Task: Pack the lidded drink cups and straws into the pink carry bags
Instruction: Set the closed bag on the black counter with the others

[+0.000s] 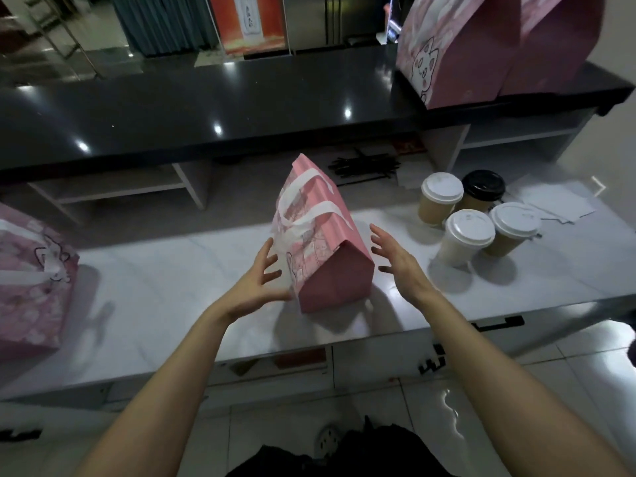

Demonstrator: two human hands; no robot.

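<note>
A pink carry bag (320, 242) stands closed on the white worktop (172, 297), its top folded to a ridge and its white handles (309, 201) lying flat along one face, framed between a person's two bare hands. The left hand (254, 280) is spread open, fingers apart, at the bag's near left corner, touching it or just short of it; the right hand (395, 259) is likewise open and holds nothing, just off the bag's right side with a clear gap. Beyond the right hand, four lidded drink cups (475, 218) wait in a tight cluster, three with white lids and one with a black lid. Past the bag, a heap of dark straws (361, 166) lies on a lower shelf. A second pink bag (31, 277) sits well off past the left hand, and two more (481, 46) stand on the black counter (206, 105) behind. Whether the centre bag is already filled cannot be told. The risk from here appears to be the tall, narrow bag tipping if one open hand nudges it unevenly, or a right-hand sweep knocking the close-packed cups and spilling them.
</note>
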